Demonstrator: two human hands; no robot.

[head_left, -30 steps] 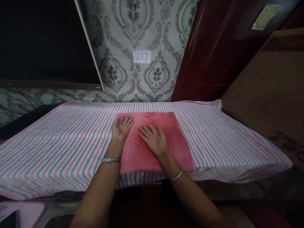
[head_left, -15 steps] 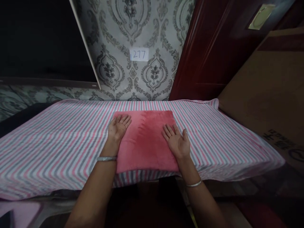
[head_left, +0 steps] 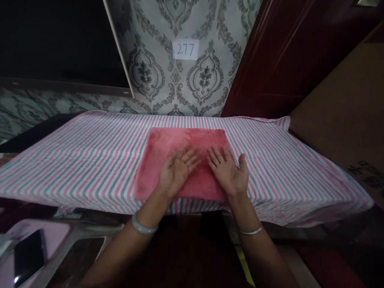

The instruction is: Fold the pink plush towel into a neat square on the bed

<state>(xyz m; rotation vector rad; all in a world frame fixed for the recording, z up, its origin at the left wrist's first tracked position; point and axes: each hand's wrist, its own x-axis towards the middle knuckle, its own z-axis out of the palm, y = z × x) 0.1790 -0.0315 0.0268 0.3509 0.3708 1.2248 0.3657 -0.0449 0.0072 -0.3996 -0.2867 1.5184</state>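
Note:
A flat, plush pink square (head_left: 168, 140), like a cushion cover or folded cloth, lies on the striped tablecloth (head_left: 99, 160). Over its lower middle is my left hand (head_left: 177, 170), palm up with the fingers spread and slightly blurred. My right hand (head_left: 229, 172) is at the right edge of the pink square, also palm up, its thumb held apart from the fingers. Neither hand holds anything. Whether they touch the plush surface I cannot tell. A bangle (head_left: 142, 226) circles my left wrist and a thinner one (head_left: 251, 231) my right.
Behind the table, a paper marked 277 (head_left: 185, 49) is on the patterned wall, beside a dark screen (head_left: 60, 44). A large cardboard box (head_left: 345, 108) borders the right side. At lower left, a phone (head_left: 30, 256) lies on a pink surface.
My left hand has moved right and nearer to me, from the pink square's upper left to its lower middle. My right hand stays near the right edge. The camera view has tilted down.

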